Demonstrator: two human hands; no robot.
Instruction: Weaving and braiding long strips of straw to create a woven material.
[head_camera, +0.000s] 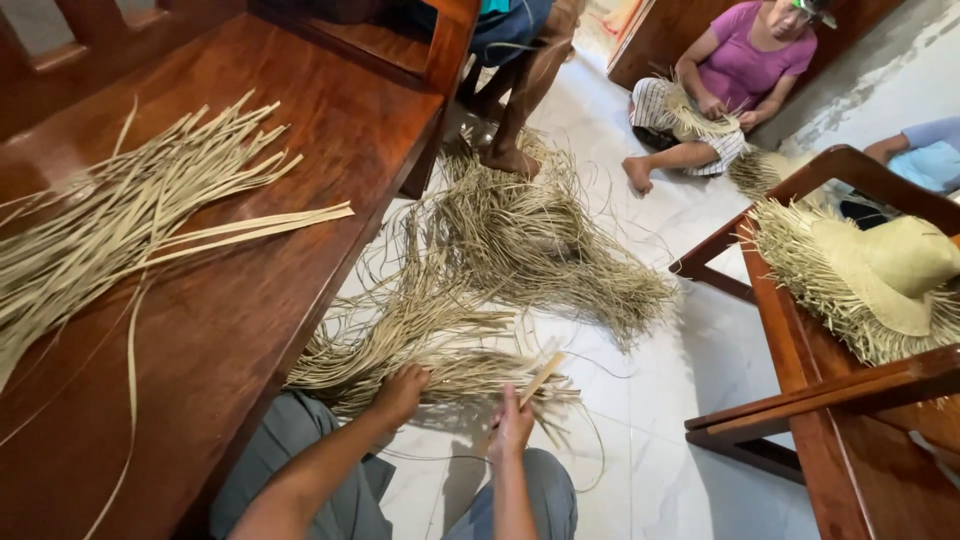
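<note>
- The left hand (402, 388) is closed around a bundle of dried palm strips (400, 345) lying on the white tiled floor (690, 360), gripping it at its near end.
- The right hand (512, 428) is closed on a single flat strip (541, 378), pinching its lower end so that it slants up and away from the bundle, just right of the left hand.
- The bundle fans out leftward from the hands and touches the edge of the wooden counter (300, 250), which stands directly left of it.
- On the counter lies a second sheaf of strips (130, 215), well apart from the bundle, its long ends pointing toward the floor side.
- Beyond the bundle, farther from the hands, a larger tangled heap of fibres (540, 240) spreads over the floor.
- Past that heap, a bare foot (510, 158) of a seated person rests at its far edge.
- Right of the heap, another person in a purple shirt (745, 65) sits on the floor working straw.
- Right of the bundle stands a wooden chair (830, 400) carrying an unfinished straw hat (880, 270) with loose fringe.
</note>
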